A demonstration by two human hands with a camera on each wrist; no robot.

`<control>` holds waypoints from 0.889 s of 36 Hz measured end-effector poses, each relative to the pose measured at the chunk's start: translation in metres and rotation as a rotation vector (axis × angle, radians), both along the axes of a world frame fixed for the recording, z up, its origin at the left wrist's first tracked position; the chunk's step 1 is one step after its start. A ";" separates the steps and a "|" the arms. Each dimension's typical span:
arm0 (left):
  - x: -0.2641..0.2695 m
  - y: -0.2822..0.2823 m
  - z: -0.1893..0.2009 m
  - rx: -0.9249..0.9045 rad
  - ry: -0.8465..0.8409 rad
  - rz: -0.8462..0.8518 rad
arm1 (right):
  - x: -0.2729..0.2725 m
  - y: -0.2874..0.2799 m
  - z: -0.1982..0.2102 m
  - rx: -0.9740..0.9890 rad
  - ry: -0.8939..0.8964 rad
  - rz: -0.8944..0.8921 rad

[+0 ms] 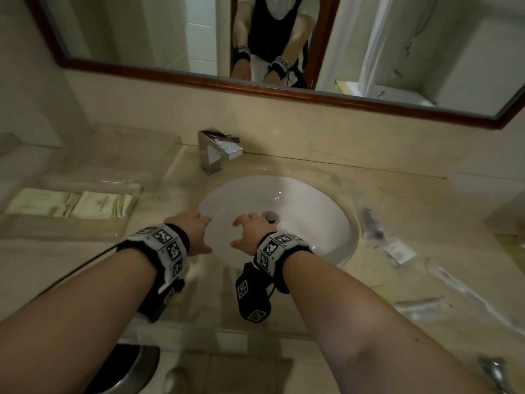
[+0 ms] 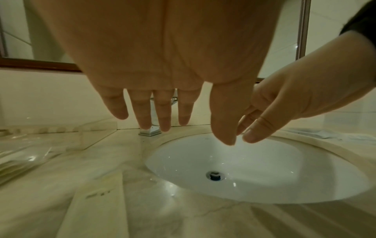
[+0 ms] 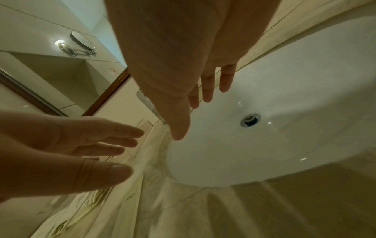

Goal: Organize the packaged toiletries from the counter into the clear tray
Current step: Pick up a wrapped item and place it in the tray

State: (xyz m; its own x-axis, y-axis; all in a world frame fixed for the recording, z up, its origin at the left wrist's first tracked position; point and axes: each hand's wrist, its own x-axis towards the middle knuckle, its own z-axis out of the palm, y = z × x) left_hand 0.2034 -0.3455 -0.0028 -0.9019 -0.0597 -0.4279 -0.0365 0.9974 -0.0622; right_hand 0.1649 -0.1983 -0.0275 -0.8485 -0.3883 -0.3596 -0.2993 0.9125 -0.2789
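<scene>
Spanning the whole scene, the marble counter [image 1: 312, 172] carries a white sink [image 1: 326, 211] at its middle, with a chrome faucet [image 1: 211, 152] behind the basin. On the left side of the counter sits the clear tray [image 1: 71, 231], which already holds pale green-and-cream packets [image 1: 93, 204]. On the right side, well apart from the tray, several packaged toiletries [image 1: 397, 251] lie scattered in clear wrappers; blur hides what each one is.

Both hands hover over the near rim of the sink, touching nothing. The left hand [image 1: 193, 231] has its fingers spread and relaxed, its grip slack and empty. The right hand [image 1: 252, 234] is likewise loose, fingers lightly bent, holding nothing.

By my judgement the task stands between picks: some packets are in the tray, others wait on the right. The next move likely calls for the right hand to reach sideways to the nearest wrapped item, pinch its thin slippery wrapper, and carry it across the sink.
</scene>
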 end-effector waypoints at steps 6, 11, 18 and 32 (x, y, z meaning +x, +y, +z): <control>-0.004 0.030 0.002 0.002 0.018 -0.012 | -0.002 0.032 0.000 -0.022 -0.021 -0.019; -0.012 0.059 0.007 0.013 0.032 -0.060 | -0.006 0.065 -0.002 -0.030 -0.020 -0.100; -0.024 0.100 0.016 0.014 0.044 -0.130 | -0.010 0.108 0.001 -0.033 -0.014 -0.200; -0.036 0.167 0.018 -0.001 0.035 -0.268 | -0.012 0.181 -0.007 -0.049 -0.043 -0.372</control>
